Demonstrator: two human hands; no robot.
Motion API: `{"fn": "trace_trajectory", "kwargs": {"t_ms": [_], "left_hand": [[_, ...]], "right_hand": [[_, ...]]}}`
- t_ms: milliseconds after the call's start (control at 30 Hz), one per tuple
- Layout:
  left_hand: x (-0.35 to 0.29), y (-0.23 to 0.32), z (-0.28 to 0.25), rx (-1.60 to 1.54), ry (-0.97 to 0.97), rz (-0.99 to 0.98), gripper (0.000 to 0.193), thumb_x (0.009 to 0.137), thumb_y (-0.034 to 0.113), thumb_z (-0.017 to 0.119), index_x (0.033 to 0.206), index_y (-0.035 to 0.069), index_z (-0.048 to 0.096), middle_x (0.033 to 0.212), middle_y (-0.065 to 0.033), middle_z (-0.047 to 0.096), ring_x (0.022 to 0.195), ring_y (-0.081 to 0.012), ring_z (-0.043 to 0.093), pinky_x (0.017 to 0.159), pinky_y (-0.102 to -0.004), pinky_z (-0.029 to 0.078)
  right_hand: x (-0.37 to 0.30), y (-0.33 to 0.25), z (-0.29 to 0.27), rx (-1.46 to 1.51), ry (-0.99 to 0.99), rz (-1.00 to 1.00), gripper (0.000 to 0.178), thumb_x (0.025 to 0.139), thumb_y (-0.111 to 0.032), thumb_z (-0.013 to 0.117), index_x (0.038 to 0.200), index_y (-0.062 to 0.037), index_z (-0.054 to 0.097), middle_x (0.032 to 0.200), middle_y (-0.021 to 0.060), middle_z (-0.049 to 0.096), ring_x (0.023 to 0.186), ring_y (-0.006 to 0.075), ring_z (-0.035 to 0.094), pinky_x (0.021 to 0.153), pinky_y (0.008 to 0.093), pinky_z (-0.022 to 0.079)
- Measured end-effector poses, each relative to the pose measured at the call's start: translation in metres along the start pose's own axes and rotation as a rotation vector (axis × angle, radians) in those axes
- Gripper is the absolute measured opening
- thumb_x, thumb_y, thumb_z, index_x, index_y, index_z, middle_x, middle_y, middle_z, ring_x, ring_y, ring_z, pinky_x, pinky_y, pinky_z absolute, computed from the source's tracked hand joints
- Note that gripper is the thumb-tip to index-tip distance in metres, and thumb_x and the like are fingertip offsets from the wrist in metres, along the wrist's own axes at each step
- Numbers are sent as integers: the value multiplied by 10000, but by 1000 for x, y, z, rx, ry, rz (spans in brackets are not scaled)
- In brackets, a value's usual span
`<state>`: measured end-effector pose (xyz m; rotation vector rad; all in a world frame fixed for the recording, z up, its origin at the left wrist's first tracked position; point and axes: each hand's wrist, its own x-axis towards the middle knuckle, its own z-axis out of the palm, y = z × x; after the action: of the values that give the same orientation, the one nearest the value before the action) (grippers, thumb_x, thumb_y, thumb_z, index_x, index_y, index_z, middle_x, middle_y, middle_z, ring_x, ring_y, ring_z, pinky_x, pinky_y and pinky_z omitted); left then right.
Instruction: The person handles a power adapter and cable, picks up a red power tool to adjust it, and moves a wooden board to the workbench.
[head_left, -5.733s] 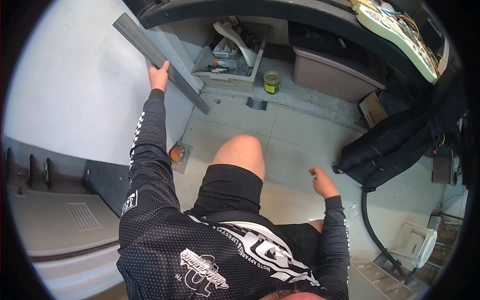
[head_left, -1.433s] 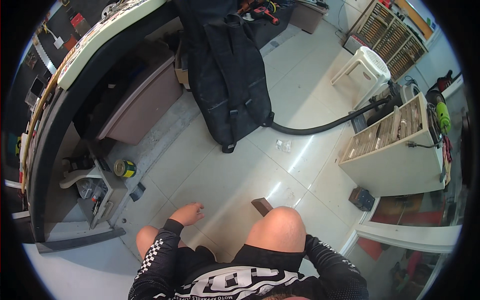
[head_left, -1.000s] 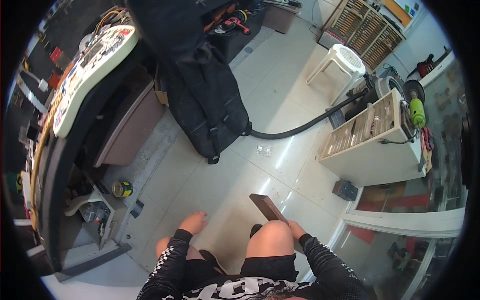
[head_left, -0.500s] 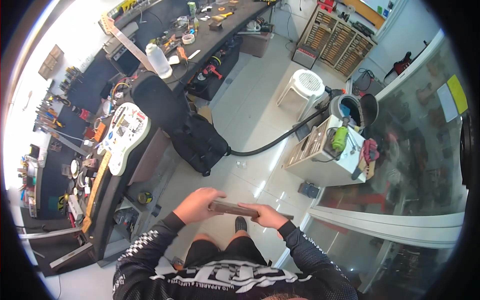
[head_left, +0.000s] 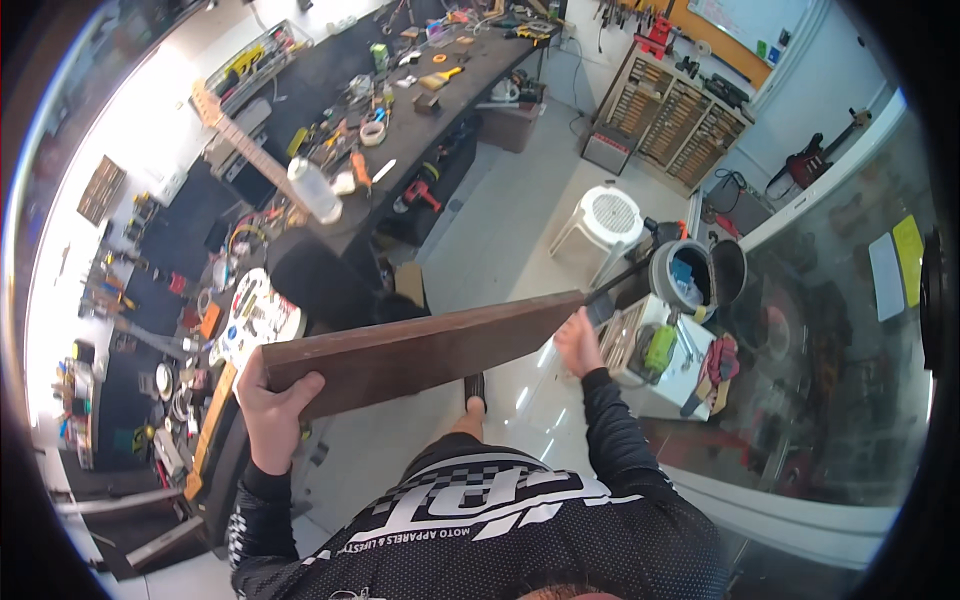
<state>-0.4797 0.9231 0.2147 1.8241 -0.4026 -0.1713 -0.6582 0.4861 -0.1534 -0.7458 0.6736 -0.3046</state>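
Wooden board (head_left: 425,350) hides both hands' palms — small clutter on workbench (head_left: 420,110) too tiny to tell.

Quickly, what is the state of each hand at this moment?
Left hand: closed around one end of the long brown wooden board.
Right hand: at the board's other end, supporting it from below; the grip cannot be told.

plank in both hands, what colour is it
Dark reddish brown, plain wood, seen in the head view: the plank runs between the left hand and right hand.
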Motion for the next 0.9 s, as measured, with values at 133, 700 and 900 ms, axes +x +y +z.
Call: {"fn": "trace_trajectory", "kwargs": {"t_ms": [133, 700, 900], "left_hand": [[95, -52, 48, -316, 119, -134, 310, 911, 28, 748, 1201, -25, 653, 1113, -85, 724, 1046, -176, 680, 944, -330, 527], [477, -233, 368, -523, 3, -474, 348, 1061, 186, 586, 1353, -2, 608, 1293, -110, 686, 1212, -212, 631, 1074, -373, 472], [569, -247, 423, -307, 30, -656, 472, 1099, 297, 559, 1471, 13, 496, 1419, -113, 607, 1304, -224, 564, 1108, -389, 438]], "right_hand": [[74, -81, 88, 98, -103, -34, 637, 1111, -536, 425, 1560, -87, 482, 1601, 84, 508, 1451, 262, 479, 1234, 445, 332], [468, -388, 10, -954, 281, -512, 488, 1092, -389, 544, 1072, 83, 666, 1064, 233, 713, 1023, 348, 651, 931, 445, 478], [634, -487, 86, -1237, -69, -455, 466, 1100, -368, 524, 1194, 69, 655, 1140, 257, 700, 1115, 372, 660, 987, 413, 479]]}}
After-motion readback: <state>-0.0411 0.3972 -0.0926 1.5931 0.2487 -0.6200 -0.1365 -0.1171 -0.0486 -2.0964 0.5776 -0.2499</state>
